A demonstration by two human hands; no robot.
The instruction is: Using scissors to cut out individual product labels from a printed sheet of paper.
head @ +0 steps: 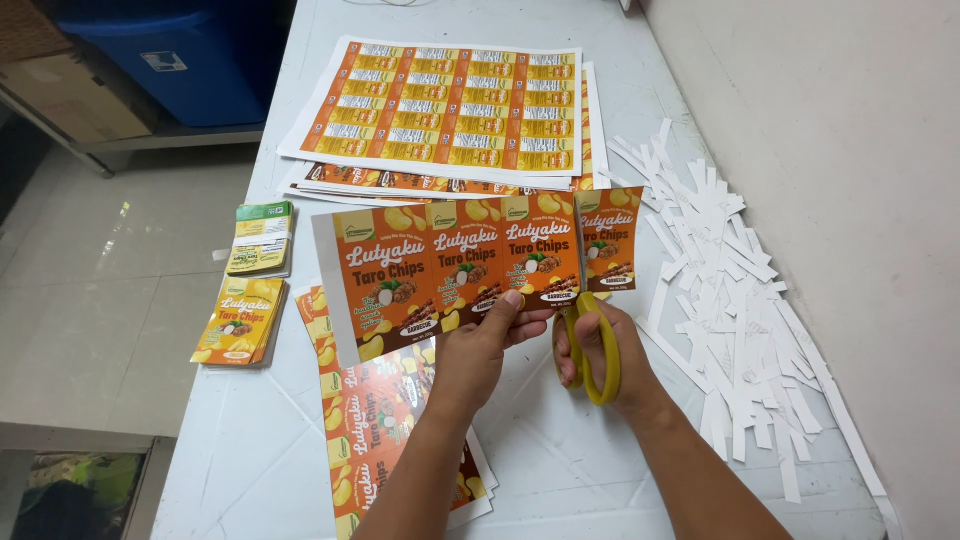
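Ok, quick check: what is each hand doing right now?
Left hand: closed on the strip of orange labels, holding it up.
Right hand: closed around the yellow-handled scissors, blades in the strip.

On the worktop (pixel 250 440), a stack of printed sheets (pixel 450 105) lies at the far end. Nearer, a label strip (pixel 450 265) is held above more sheets (pixel 375 420). Two small piles of cut labels (pixel 245 320) sit at the left edge, and paper offcuts (pixel 730 300) lie scattered along the right.
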